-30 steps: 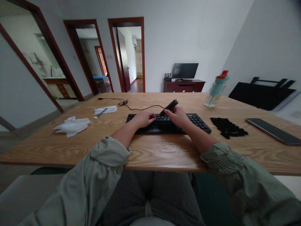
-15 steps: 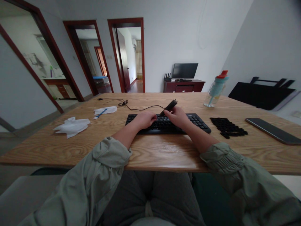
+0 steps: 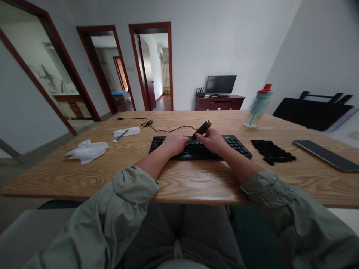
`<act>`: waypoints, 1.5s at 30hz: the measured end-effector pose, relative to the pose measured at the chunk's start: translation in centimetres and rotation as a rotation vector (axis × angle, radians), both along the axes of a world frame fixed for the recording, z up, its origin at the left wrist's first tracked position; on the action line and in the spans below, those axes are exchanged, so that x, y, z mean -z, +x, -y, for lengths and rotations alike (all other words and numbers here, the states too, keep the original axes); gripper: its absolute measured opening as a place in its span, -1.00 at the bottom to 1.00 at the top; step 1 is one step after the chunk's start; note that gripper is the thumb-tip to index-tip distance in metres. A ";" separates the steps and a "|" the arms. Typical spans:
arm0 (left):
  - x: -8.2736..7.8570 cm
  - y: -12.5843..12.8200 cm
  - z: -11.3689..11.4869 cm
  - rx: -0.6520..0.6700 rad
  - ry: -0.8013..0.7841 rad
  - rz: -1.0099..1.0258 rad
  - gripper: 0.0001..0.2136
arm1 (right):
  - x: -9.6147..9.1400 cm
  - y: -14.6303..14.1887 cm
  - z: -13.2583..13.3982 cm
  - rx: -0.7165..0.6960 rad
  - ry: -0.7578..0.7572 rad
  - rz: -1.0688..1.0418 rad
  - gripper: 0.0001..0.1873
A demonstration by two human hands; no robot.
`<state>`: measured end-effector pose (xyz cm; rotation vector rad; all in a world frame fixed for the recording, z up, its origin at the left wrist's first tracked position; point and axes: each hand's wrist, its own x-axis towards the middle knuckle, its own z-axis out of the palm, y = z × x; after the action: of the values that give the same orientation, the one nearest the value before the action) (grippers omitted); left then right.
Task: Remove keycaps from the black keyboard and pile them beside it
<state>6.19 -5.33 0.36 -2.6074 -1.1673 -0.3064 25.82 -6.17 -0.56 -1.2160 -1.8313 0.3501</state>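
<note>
A black keyboard (image 3: 237, 146) lies on the wooden table (image 3: 182, 179) in front of me, its cable (image 3: 168, 130) trailing back left. My left hand (image 3: 175, 144) rests on the keys left of centre with its fingers curled down. My right hand (image 3: 213, 139) is closed round a dark pen-shaped tool (image 3: 202, 129), held tilted with its lower tip down at the keys between my hands. A pile of loose black keycaps (image 3: 272, 151) sits just right of the keyboard.
A crumpled white tissue (image 3: 86, 151) and a second tissue with a blue swab (image 3: 125, 132) lie at the left. A teal water bottle (image 3: 257, 106) stands back right. A dark phone (image 3: 325, 155) lies far right. Doorways and a TV stand are behind.
My left hand has slid slightly right along the keyboard, closer to my right hand. The tool's tilt and position have hardly changed.
</note>
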 end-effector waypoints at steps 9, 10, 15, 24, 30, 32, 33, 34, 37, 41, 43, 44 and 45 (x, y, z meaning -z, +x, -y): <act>0.1 0.1 -0.1 0.017 0.020 -0.017 -0.72 | 0.1 0.2 0.9 -0.055 0.016 0.017 -0.76; 0.1 0.0 -0.2 0.010 0.001 -0.012 -0.72 | 0.1 0.2 1.1 -0.061 0.021 0.028 -0.77; -0.2 -0.9 -0.7 0.023 -0.103 0.045 -0.75 | 0.1 0.6 2.1 -0.010 0.021 0.052 -0.76; -0.4 -1.5 -1.0 0.013 -0.135 0.096 -0.75 | 1.4 1.9 3.6 0.004 -0.042 -0.001 -0.72; -0.5 -1.5 -1.0 0.006 -0.148 0.077 -0.75 | 1.9 1.7 4.5 -0.079 0.085 0.153 -0.70; -0.6 -1.4 -0.9 0.010 -0.149 0.075 -0.76 | 1.9 1.6 4.6 -0.081 0.148 0.218 -0.69; -0.6 -1.4 -0.9 0.011 -0.149 0.074 -0.76 | 1.9 1.6 4.7 -0.082 0.168 0.242 -0.68; -0.6 -1.4 -0.9 0.014 -0.150 0.073 -0.76 | 1.9 1.6 4.8 -0.083 0.182 0.263 -0.68; -0.6 -1.4 -0.9 0.025 -0.151 0.074 -0.76 | 1.8 1.7 4.9 -0.096 0.206 0.340 -0.67; -0.5 -1.4 -0.9 0.038 -0.153 0.079 -0.76 | 1.7 1.6 5.2 -0.141 0.231 0.551 -0.64; -0.5 -1.4 -0.9 0.041 -0.158 0.081 -0.76 | 1.7 1.4 5.4 -0.129 0.251 0.638 -0.65; -0.5 -1.3 -0.9 0.041 -0.162 0.081 -0.76 | 1.7 1.2 5.6 -0.113 0.262 0.669 -0.66; -0.5 -1.3 -0.9 0.040 -0.164 0.078 -0.76 | 1.7 1.0 5.7 -0.095 0.271 0.696 -0.67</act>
<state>4.87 -4.42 0.86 -2.7861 -1.2149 -0.3365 26.78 -11.88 -2.30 -1.1377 -2.4297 -0.3112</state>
